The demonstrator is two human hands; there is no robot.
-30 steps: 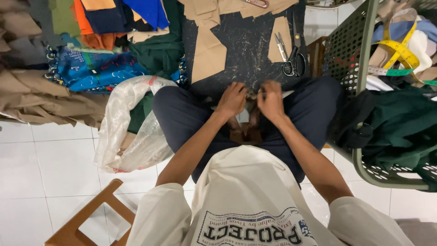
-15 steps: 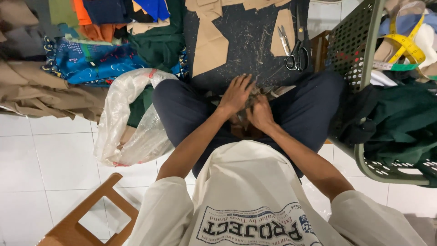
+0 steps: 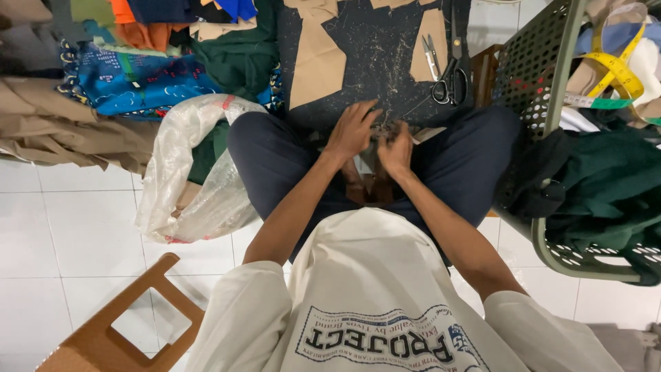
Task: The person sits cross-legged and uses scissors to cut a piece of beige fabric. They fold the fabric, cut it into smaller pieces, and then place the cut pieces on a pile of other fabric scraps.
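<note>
Since the earlier frame, both hands sit closer together at the near edge of the dark cutting mat (image 3: 385, 62), and the view has shifted slightly left.

Item: left hand (image 3: 352, 131), fingers spread and flat, resting on the mat's edge over a small grey piece (image 3: 387, 129) (too small for me to identify).
Item: right hand (image 3: 396, 148), fingers curled in and pinching that same piece; I cannot tell how firmly.
Item: dark blue trousers (image 3: 275, 165), knees apart, hands between them.
Item: tan paper pattern pieces (image 3: 315, 58), lying on the mat beyond the left hand.
Item: black-handled scissors (image 3: 449, 83), on the mat, near the right hand but apart from it; small snips (image 3: 430, 54) just beside them.
Item: green plastic basket (image 3: 530, 62), to my right, holding dark green fabric (image 3: 606, 186) and a yellow measuring tape (image 3: 620, 72).
Item: clear plastic bag (image 3: 196, 172), against the left knee.
Item: blue printed fabric (image 3: 131, 83), tan cloth (image 3: 62, 131), wooden stool (image 3: 110, 331) on the white tile floor (image 3: 62, 227).
</note>
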